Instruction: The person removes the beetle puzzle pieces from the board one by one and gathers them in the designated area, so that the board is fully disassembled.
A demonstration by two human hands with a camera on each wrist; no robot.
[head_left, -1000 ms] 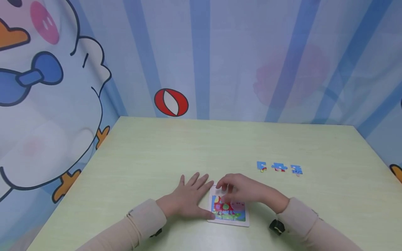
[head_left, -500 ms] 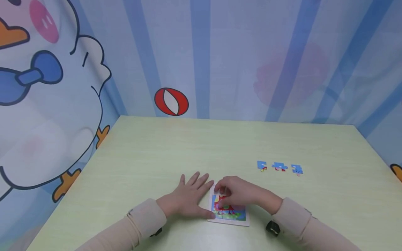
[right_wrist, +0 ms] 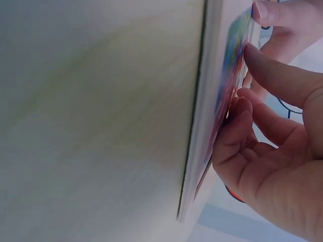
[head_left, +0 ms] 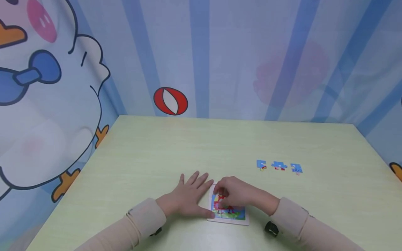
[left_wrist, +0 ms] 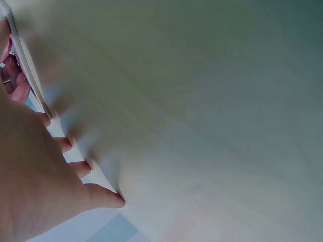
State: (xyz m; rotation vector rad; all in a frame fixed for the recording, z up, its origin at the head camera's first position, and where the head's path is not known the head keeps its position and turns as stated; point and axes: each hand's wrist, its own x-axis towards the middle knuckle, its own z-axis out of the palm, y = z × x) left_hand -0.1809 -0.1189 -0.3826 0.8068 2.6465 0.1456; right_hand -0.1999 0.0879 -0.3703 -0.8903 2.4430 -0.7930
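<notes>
A small jigsaw puzzle [head_left: 235, 213] in a white-framed tray lies near the table's front, showing a red figure over green and blue. Spread beside it, my left hand [head_left: 188, 198] keeps its thumb on the lower left corner and its index fingertip at the upper left. My right hand [head_left: 237, 191] is bent over the upper left of the picture, with thumb and curled fingers around a red puzzle piece [head_left: 221, 197], partly hidden. In the right wrist view, the thumb and fingertips [right_wrist: 248, 50] are down at the puzzle's surface.
Three loose blue puzzle pieces, the left one [head_left: 261, 164], the middle one [head_left: 279, 165] and the right one [head_left: 296, 168], lie in a row farther back on the right of the pale table [head_left: 176, 146]. A printed curtain [head_left: 232, 69] hangs behind the table.
My right hand has moved slightly left and lower over the puzzle, its fingers drawing closer around the piece. The left hand and the three loose pieces stay where they were.
</notes>
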